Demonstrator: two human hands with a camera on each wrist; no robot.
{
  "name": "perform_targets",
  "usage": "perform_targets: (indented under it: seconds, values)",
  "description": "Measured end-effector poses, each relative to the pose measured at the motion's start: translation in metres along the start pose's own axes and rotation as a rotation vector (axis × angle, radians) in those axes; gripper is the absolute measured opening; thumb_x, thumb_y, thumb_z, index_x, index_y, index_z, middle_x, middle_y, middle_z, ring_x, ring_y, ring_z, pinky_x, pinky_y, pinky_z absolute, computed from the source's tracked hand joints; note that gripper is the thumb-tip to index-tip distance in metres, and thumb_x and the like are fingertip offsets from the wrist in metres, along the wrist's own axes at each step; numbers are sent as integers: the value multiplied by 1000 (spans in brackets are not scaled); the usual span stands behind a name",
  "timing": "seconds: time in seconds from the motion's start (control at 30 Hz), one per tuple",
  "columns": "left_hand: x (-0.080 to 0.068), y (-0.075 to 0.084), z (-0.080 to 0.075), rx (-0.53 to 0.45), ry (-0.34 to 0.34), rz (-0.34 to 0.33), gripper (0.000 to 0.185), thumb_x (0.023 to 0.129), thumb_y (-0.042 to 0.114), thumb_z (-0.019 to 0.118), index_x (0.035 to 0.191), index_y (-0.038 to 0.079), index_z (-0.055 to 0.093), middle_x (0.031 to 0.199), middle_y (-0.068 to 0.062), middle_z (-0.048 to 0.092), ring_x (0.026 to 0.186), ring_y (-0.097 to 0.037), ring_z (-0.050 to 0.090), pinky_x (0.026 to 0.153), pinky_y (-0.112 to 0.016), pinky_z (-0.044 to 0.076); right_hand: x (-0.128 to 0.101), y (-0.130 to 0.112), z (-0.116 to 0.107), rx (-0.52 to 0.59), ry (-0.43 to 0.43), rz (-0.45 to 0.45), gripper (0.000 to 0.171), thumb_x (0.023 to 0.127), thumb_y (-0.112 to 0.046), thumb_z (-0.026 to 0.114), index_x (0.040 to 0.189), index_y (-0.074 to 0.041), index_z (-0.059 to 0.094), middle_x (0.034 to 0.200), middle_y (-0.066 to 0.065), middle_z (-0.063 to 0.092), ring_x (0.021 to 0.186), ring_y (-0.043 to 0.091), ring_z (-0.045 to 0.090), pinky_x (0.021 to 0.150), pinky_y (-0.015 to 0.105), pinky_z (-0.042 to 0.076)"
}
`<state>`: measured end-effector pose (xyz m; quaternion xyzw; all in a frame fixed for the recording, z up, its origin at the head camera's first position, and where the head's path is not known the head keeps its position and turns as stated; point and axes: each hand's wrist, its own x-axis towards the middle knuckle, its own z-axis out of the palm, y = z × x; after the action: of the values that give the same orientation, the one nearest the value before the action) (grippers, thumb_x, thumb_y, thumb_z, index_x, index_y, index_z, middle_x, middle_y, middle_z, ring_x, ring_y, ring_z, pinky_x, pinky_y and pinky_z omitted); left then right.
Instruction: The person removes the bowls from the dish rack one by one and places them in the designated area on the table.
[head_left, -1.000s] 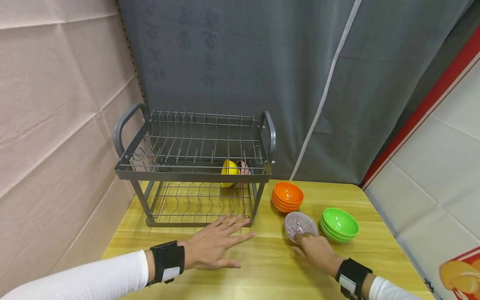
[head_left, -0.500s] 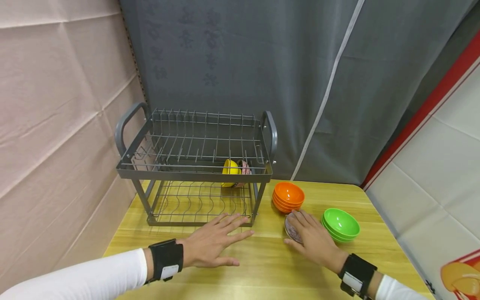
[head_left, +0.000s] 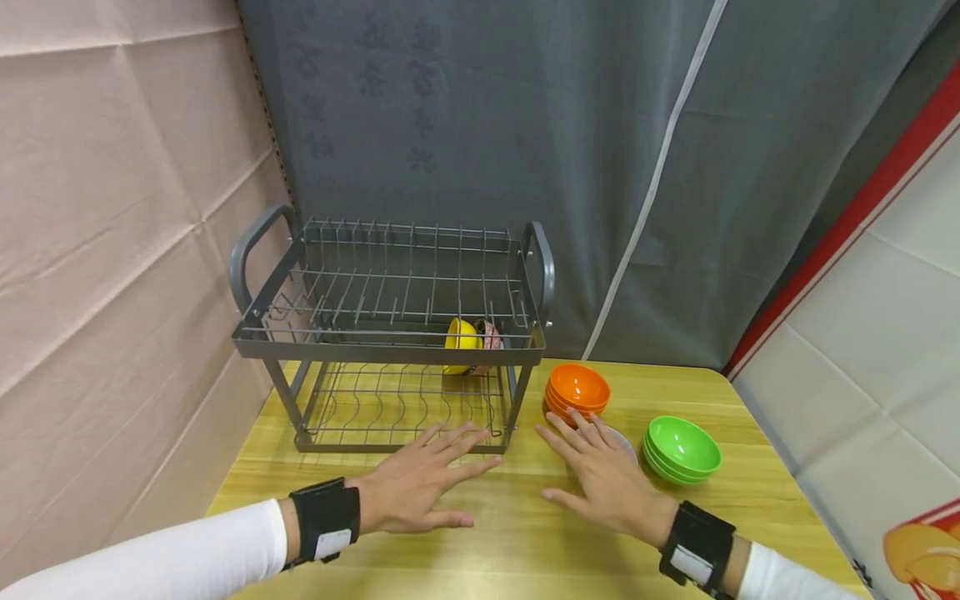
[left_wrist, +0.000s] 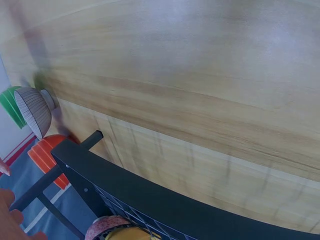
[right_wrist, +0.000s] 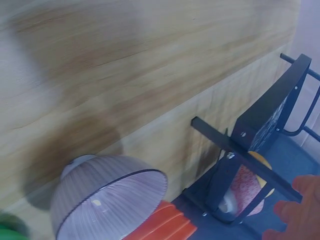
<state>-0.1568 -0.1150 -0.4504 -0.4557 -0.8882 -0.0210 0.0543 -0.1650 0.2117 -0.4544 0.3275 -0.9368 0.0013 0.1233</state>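
Note:
My left hand [head_left: 423,487] is spread above the table in front of the dish rack [head_left: 390,355], holding nothing. On the right, my right hand [head_left: 603,483] has its fingers extended and parted, also with nothing in its grasp. It covers most of a greyish-purple striped bowl [head_left: 627,446] in the head view. The right wrist view shows that striped bowl [right_wrist: 107,200] upright on the wood, apart from the visible fingers [right_wrist: 300,215]. Just beyond the right fingertips stands a stack of orange bowls [head_left: 577,386]. A stack of green bowls [head_left: 682,446] is to the right of this hand.
The two-tier rack holds a yellow bowl [head_left: 460,337] and a pink patterned piece [head_left: 490,337] at the right of its lower tier. A grey curtain [head_left: 450,125] hangs behind the table [head_left: 517,550], and a pale cloth wall [head_left: 127,250] borders the left.
My right hand has let go of the striped bowl, straightened its fingers and shifted slightly left. The bowl stays in place. The left hand has barely moved.

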Motion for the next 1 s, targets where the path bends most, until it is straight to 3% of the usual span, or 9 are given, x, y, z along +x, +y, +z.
perform_targets:
  seconds: [0.27,0.53,0.8,1.0]
  values:
    - [-5,-6,-1,-23,-6,-30,76,98,75,27,162,36,19,172,-4,13,157,-31,21,123,-60,28,11,-16,-6,47,-7,-47,86,92,-76,47,160,-26,31,166,5,33,152,37,34,123,58,25]
    - [-10,-11,-4,-12,-52,-77,79,96,77,24,163,36,16,172,-4,8,158,-31,17,125,-58,24,18,-30,-7,81,11,-107,88,90,-76,50,160,-28,31,165,7,37,153,36,31,122,57,27]
    - [-16,-20,-6,6,-46,-118,80,97,77,25,163,33,18,172,-7,12,158,-32,19,124,-59,26,26,-40,-7,89,-31,-136,89,91,-77,48,162,-30,24,169,2,24,155,35,26,123,59,28]
    - [-22,-28,-10,24,-31,-147,79,97,76,29,163,34,17,172,-8,14,157,-34,22,124,-59,26,31,-44,-6,72,-20,-169,90,91,-77,48,162,-27,25,169,4,24,154,36,29,124,57,28]
